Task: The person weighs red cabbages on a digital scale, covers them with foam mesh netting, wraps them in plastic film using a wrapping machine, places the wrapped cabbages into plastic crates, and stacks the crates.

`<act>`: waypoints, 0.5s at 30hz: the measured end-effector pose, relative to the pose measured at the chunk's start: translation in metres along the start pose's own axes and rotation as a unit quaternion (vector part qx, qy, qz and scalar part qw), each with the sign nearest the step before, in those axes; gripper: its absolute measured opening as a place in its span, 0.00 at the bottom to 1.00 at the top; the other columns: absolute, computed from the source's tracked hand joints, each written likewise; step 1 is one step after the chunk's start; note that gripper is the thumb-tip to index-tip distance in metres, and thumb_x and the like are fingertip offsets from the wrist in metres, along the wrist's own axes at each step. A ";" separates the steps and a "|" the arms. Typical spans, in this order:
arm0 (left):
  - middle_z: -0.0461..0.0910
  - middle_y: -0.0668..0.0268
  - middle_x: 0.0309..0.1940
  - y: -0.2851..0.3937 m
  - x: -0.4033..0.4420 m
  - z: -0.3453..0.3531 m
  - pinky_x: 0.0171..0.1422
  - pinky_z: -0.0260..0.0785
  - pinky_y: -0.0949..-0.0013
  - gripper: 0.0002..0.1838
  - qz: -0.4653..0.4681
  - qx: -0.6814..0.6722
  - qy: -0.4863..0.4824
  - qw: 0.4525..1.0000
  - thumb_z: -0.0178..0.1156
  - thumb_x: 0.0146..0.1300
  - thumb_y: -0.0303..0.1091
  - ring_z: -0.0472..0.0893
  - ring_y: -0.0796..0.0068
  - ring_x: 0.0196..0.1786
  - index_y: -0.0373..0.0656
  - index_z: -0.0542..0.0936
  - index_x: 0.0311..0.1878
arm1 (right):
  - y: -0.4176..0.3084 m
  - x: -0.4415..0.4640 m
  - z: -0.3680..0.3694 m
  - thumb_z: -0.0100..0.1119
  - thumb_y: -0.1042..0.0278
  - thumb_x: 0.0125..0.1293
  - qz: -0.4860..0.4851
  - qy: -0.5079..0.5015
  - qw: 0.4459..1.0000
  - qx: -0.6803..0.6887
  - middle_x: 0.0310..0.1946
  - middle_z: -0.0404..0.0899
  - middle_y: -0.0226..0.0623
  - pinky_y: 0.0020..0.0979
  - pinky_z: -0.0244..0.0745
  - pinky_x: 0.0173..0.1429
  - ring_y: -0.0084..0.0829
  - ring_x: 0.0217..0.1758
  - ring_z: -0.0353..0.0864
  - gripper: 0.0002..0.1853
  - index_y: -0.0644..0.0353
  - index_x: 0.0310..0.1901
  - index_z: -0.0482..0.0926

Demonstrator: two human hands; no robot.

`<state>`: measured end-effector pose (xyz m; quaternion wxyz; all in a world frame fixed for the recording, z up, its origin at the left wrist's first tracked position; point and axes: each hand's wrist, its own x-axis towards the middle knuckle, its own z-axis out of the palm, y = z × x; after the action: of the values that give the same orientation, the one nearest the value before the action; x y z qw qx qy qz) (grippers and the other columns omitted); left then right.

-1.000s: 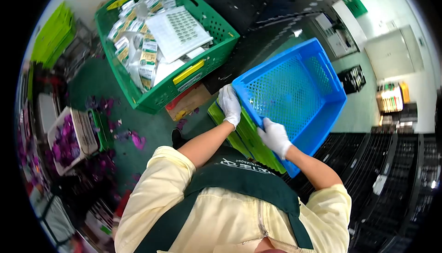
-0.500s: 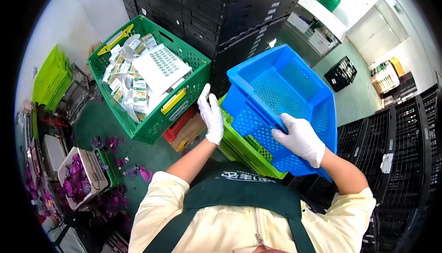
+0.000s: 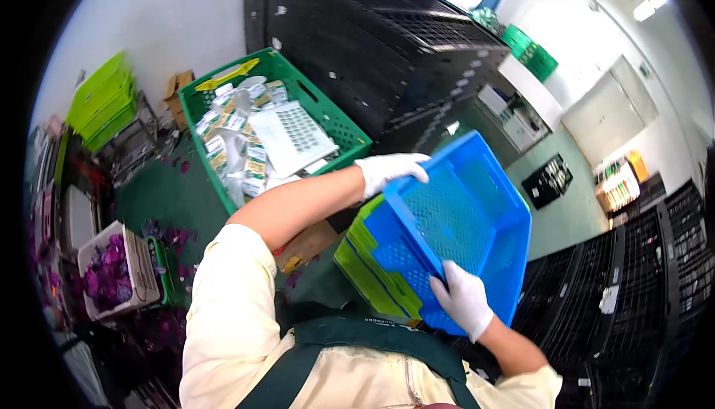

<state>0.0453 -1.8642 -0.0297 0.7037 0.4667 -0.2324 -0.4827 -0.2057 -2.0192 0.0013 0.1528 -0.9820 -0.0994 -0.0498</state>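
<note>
A blue plastic crate (image 3: 514, 252) with perforated walls sits tilted on a stack of lime-green crates (image 3: 376, 278). My left hand (image 3: 391, 172), in a white glove, is closed at the crate's upper-left corner, fingers over the rim. My right hand (image 3: 463, 301), also gloved, grips the near rim with the thumb on the inner side. Left of the blue crate stands a dark green crate (image 3: 342, 122) with yellow handles. It holds rolls of printed labels (image 3: 232, 127) and a white sheet with rows of green print (image 3: 294, 137).
Tall stacks of black crates (image 3: 357, 59) rise behind, and more black crates (image 3: 581, 267) line the right. A beige basket (image 3: 141, 267) of purple leaves stands at lower left, with leaves scattered on the floor. Bright green crates (image 3: 104, 103) are stacked by the wall.
My left hand has moved from beside the lime-green stack up to the blue crate's corner and taken hold. The blue crate has turned slightly, and the view has shifted.
</note>
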 end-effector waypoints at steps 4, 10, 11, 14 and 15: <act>0.76 0.61 0.53 0.025 -0.045 0.035 0.60 0.69 0.70 0.35 0.095 0.074 -0.053 0.991 0.60 0.52 0.28 0.76 0.72 0.54 0.41 0.67 0.67 | -0.045 -0.037 0.006 0.64 0.69 0.57 0.008 0.072 0.997 -0.009 0.28 0.77 0.44 0.41 0.74 0.29 0.47 0.26 0.79 0.11 0.62 0.40 0.75; 0.73 0.52 0.58 0.069 -0.187 0.052 0.64 0.66 0.68 0.41 0.289 0.271 -0.026 0.918 0.62 0.49 0.30 0.74 0.68 0.59 0.36 0.61 0.70 | -0.152 -0.051 0.049 0.63 0.79 0.48 -0.025 0.186 0.976 -0.114 0.25 0.75 0.45 0.39 0.70 0.27 0.47 0.24 0.77 0.15 0.62 0.40 0.76; 0.69 0.50 0.62 0.066 -0.208 0.047 0.68 0.62 0.67 0.42 0.358 0.298 -0.004 0.885 0.61 0.50 0.30 0.70 0.66 0.64 0.36 0.59 0.71 | -0.160 -0.051 0.057 0.66 0.74 0.47 -0.062 0.191 0.967 -0.154 0.26 0.75 0.42 0.39 0.70 0.26 0.45 0.23 0.77 0.19 0.60 0.44 0.75; 0.58 0.49 0.71 0.065 -0.287 0.030 0.77 0.49 0.66 0.43 0.433 0.333 0.036 0.837 0.60 0.52 0.28 0.57 0.62 0.74 0.36 0.55 0.73 | -0.191 -0.041 0.057 0.68 0.68 0.46 -0.165 0.171 0.942 -0.239 0.29 0.76 0.40 0.41 0.66 0.28 0.43 0.26 0.76 0.30 0.60 0.54 0.70; 0.56 0.50 0.71 0.068 -0.316 0.024 0.77 0.48 0.66 0.44 0.472 0.333 0.053 0.815 0.59 0.52 0.27 0.55 0.62 0.75 0.36 0.53 0.73 | -0.205 -0.032 0.052 0.67 0.69 0.47 -0.208 0.178 0.925 -0.263 0.29 0.76 0.39 0.40 0.64 0.28 0.41 0.26 0.75 0.31 0.61 0.56 0.69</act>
<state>-0.0768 -1.5844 0.0802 0.6581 0.5302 -0.5331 0.0404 -0.2762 -1.8174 0.0074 -0.1096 -0.9190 -0.2564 -0.2788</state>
